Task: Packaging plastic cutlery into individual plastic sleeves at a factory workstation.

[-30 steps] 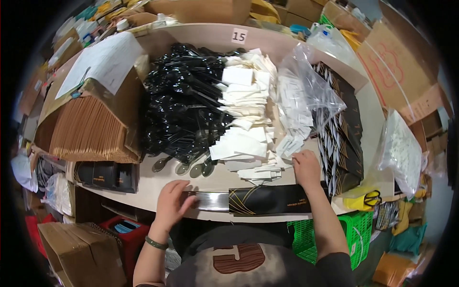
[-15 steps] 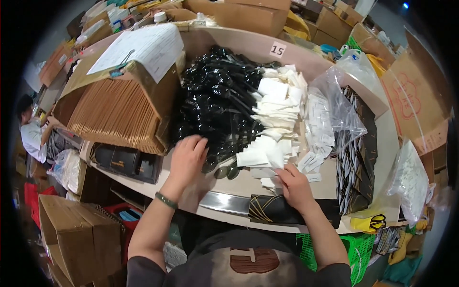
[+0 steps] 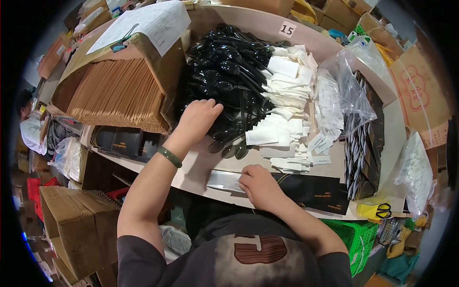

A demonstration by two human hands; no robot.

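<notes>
My left hand [image 3: 197,119] rests over a heap of black, glossy, film-wrapped plastic spoons [image 3: 224,71], its fingers bent down and close together; whatever the fingertips grip is hidden. At the table's front edge, my right hand [image 3: 260,186] is closed, its fingers curled over the end of a shiny metal strip [image 3: 222,181]. What it holds, if anything, cannot be made out. Beside that hand lie flat black paper sleeves [image 3: 311,189] with gold lines. White folded napkins [image 3: 284,88] form a long stack right of the spoons. Several spoon bowls [image 3: 229,150] stick out at the heap's near end.
A carton [image 3: 174,71] of brown folded card stands left, papers [image 3: 143,24] clipped on top. Small white packets [image 3: 327,103], a clear bag [image 3: 351,88] and more black sleeves [image 3: 366,143] are at right. Yellow-handled scissors [image 3: 375,210] hang by the right edge. Another person sits far left.
My left hand has moved up and farther onto the spoon heap. The right hand has left the napkins and moved left to the front edge. The view has shifted slightly.
</notes>
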